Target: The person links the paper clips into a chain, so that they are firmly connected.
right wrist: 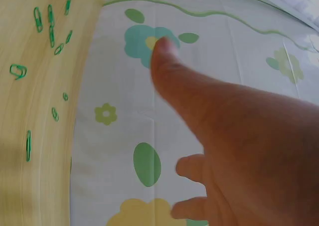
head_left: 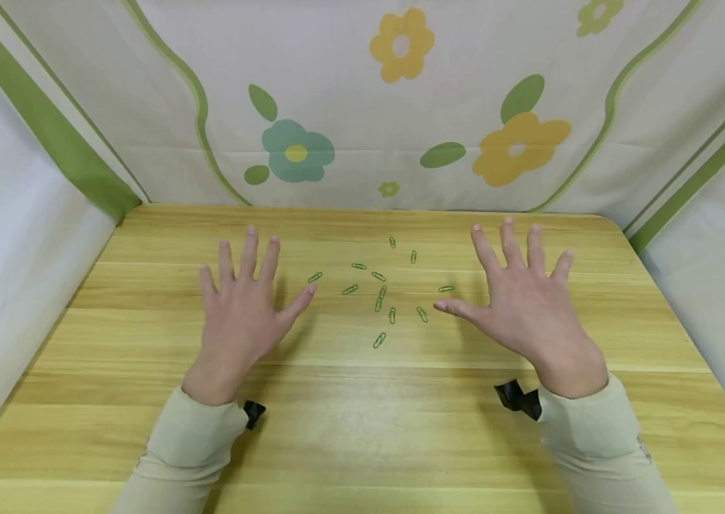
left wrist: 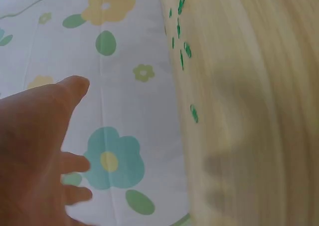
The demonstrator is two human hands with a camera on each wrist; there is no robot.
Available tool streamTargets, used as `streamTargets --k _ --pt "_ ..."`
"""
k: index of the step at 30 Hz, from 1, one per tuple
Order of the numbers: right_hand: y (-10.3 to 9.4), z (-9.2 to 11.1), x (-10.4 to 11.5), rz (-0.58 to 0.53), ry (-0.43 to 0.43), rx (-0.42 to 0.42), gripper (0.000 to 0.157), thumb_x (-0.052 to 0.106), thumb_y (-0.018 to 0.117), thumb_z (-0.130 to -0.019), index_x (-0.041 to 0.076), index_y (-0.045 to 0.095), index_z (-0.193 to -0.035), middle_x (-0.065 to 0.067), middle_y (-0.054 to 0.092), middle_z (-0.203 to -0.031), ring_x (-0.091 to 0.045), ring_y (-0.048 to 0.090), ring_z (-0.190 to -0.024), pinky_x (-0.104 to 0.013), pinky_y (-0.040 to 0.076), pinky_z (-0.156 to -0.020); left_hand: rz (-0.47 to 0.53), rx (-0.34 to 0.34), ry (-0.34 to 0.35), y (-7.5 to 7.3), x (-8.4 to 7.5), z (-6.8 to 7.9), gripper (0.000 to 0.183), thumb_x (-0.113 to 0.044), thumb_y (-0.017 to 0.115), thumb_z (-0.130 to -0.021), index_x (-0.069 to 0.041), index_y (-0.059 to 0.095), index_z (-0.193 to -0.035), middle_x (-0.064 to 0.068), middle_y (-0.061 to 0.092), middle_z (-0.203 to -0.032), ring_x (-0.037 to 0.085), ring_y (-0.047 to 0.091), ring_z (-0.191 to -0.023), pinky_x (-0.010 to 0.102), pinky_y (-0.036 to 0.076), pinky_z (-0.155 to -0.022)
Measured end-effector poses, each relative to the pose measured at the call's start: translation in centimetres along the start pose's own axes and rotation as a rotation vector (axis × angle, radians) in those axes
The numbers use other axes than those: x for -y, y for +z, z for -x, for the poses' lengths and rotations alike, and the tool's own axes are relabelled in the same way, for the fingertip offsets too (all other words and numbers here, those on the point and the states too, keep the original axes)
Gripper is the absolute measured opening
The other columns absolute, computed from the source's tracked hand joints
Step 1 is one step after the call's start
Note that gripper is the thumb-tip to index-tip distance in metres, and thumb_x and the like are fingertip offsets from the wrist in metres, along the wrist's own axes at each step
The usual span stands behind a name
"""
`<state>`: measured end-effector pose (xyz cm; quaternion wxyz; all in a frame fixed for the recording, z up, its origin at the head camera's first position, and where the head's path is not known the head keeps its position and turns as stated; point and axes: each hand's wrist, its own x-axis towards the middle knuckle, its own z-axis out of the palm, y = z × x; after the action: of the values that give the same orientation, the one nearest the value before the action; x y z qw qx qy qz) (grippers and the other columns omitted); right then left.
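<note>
Wooden tabletop (head_left: 362,428), green paperclips (head_left: 378,304), slim, looped; loosely scattered

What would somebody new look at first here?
Probably the left hand and right hand, spread wide above the wooden table. Next, the little green paper clips scattered between them. Then maybe the big blue-green flower on the white cloth behind the table.

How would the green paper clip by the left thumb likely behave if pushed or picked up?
The green paper clip looks thin and wiry, so probably light and fairly stiff. Lying flat on the smooth-looking wood-grain tabletop, it would likely slide rather than roll.
</note>
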<state>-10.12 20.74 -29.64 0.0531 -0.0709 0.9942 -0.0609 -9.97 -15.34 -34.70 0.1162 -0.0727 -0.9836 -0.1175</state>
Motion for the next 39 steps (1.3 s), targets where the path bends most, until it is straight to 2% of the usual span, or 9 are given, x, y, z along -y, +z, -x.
streamTargets --k 3,5,8,11,14,18,23,30,39 --pt "0.0 -0.1 0.0 -0.082 -0.041 0.091 0.117 0.092 0.05 -0.09 0.02 0.015 -0.175 -0.025 0.009 -0.18 -0.056 0.011 -0.164 -0.084 0.017 -0.122 0.038 -0.039 0.13 0.6 -0.5 0.2 0.075 -0.053 0.064 -0.105 -0.002 0.048 -0.158 0.027 0.047 -0.164 0.054 0.044 -0.151 0.074 0.037 -0.12" --pt "0.3 -0.3 0.0 -0.149 -0.072 0.149 0.106 0.083 0.054 -0.096 0.016 0.024 -0.173 -0.025 0.022 -0.177 -0.051 0.024 -0.162 -0.078 0.029 -0.121 0.084 -0.059 0.226 1.2 -1.2 0.4 0.062 -0.042 0.069 -0.105 0.002 0.059 -0.147 0.028 0.061 -0.15 0.049 0.058 -0.141 0.067 0.048 -0.115" --pt "1.5 -1.2 -0.1 -0.247 -0.144 0.142 0.073 0.055 0.065 -0.105 0.007 0.05 -0.158 -0.021 0.052 -0.158 -0.043 0.052 -0.144 -0.066 0.049 -0.111 0.157 -0.095 0.333 2.5 -2.7 0.7 0.042 -0.03 0.078 -0.101 0.003 0.073 -0.127 0.023 0.076 -0.126 0.042 0.072 -0.12 0.058 0.059 -0.103" --pt "3.4 -2.2 -0.1 -0.345 -0.223 0.103 0.037 0.025 0.07 -0.105 0.0 0.066 -0.132 -0.016 0.069 -0.127 -0.032 0.067 -0.114 -0.051 0.057 -0.098 0.233 -0.047 0.356 3.5 -4.4 0.9 0.03 -0.024 0.082 -0.097 0.0 0.078 -0.114 0.016 0.079 -0.112 0.033 0.076 -0.106 0.049 0.064 -0.094" --pt "4.9 -3.1 0.1 -0.421 -0.242 0.116 0.023 0.014 0.072 -0.103 -0.001 0.069 -0.119 -0.01 0.072 -0.109 -0.024 0.067 -0.098 -0.042 0.058 -0.089 0.302 0.047 0.324 4.3 -5.9 1.1 0.023 -0.023 0.084 -0.096 -0.004 0.079 -0.106 0.009 0.078 -0.103 0.026 0.074 -0.094 0.041 0.064 -0.082" --pt "6.2 -3.8 0.7 -0.443 -0.226 0.165 0.023 0.015 0.074 -0.102 0.0 0.069 -0.118 -0.008 0.072 -0.105 -0.021 0.066 -0.095 -0.041 0.058 -0.088 0.373 0.192 0.226 5.2 -7.2 1.1 0.018 -0.025 0.083 -0.097 -0.008 0.077 -0.101 0.003 0.071 -0.094 0.017 0.063 -0.081 0.033 0.056 -0.069" --pt "7.4 -4.5 1.2 -0.439 -0.174 0.182 0.022 0.018 0.075 -0.102 0.003 0.069 -0.117 -0.007 0.071 -0.102 -0.02 0.065 -0.092 -0.039 0.056 -0.085 0.421 0.318 0.132 5.9 -7.9 1.1 0.02 -0.025 0.085 -0.095 -0.01 0.073 -0.099 0.0 0.063 -0.09 0.014 0.054 -0.079 0.029 0.049 -0.069" --pt "8.1 -4.8 1.1 -0.485 -0.074 0.178 0.015 0.017 0.073 -0.103 0.006 0.069 -0.112 -0.006 0.068 -0.097 -0.019 0.061 -0.084 -0.033 0.05 -0.078 0.48 0.343 0.092 6.2 -8.1 1.3 0.016 -0.017 0.086 -0.093 -0.011 0.072 -0.099 0.0 0.062 -0.092 0.015 0.054 -0.082 0.03 0.048 -0.07" --pt "8.5 -5.1 0.8 -0.546 -0.044 0.192 0.009 0.016 0.072 -0.102 0.008 0.071 -0.105 -0.006 0.069 -0.094 -0.017 0.062 -0.078 -0.031 0.053 -0.072 0.494 0.351 0.071 6.5 -8.6 1.3 0.013 -0.012 0.083 -0.094 -0.013 0.07 -0.091 -0.001 0.062 -0.087 0.014 0.053 -0.08 0.029 0.045 -0.067"
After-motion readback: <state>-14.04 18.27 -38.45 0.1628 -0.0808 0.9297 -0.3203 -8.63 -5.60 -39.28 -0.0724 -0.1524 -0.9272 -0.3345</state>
